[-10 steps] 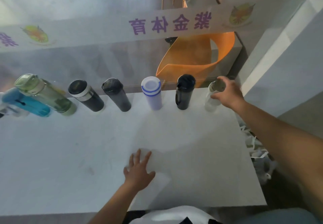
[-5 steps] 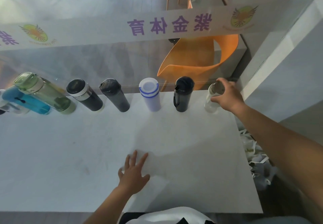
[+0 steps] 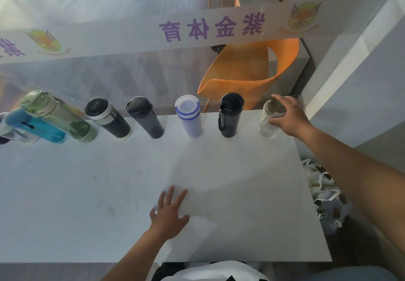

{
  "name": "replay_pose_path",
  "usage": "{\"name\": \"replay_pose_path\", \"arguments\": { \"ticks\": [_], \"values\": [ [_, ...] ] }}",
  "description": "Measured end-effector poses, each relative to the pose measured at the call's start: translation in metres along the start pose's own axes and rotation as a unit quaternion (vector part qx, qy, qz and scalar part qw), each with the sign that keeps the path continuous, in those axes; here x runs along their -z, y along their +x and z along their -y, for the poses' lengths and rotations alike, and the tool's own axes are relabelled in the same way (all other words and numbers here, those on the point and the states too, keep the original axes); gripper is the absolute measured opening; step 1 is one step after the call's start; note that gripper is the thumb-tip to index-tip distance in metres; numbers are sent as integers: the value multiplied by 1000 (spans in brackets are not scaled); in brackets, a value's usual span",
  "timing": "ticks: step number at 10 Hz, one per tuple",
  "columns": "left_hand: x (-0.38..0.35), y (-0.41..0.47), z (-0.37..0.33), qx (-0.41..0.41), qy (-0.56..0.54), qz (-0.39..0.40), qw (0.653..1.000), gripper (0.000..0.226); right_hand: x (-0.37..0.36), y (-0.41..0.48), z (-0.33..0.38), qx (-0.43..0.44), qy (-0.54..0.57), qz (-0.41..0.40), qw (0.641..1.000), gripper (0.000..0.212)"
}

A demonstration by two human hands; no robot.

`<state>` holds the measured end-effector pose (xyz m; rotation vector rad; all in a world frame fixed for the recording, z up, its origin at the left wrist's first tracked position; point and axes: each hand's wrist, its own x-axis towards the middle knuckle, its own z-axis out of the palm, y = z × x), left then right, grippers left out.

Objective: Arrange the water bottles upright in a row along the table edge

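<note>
Far edge of the counter (image 3: 219, 193): bottles standing in a line against the glass. From the left I count a blue bottle (image 3: 35, 125), a green-tinted bottle (image 3: 59, 114) close behind it, a black flask with a steel band (image 3: 107, 117), a smoky dark bottle (image 3: 144, 116), a white bottle with blue rings (image 3: 189, 115), a black bottle with a side loop (image 3: 230, 114), and a clear bottle (image 3: 268, 118) at the right end. All look upright; wide-angle lens splays them, so true lean is hard to judge. Something pale at the extreme left edge, too cropped to name.

Right hand (image 3: 287, 116): fingers curled over the cap and upper body of the clear bottle, base down on the counter near the right corner. Grip looks closed around it, not lifting as far as I can see.

Left hand (image 3: 168, 212): flat on the counter, fingers spread, holding nothing.

My reading: last bottle of the row being set. Spacing to the looped black bottle roughly matches the other gaps. Next move calls for releasing cleanly, straight up and off, without nudging it toward the right edge. The blue and green pair at the left sit crowded; they may want separating.
</note>
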<state>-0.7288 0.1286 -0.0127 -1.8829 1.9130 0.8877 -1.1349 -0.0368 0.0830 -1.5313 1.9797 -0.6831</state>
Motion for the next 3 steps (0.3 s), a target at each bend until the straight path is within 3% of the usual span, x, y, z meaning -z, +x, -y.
{"name": "replay_pose_path", "arguments": {
  "ticks": [3],
  "values": [
    [12,-2,5,2,-22,13,1000,75,-6,-12,8,-33,-48,-15,998,86]
  ]
}}
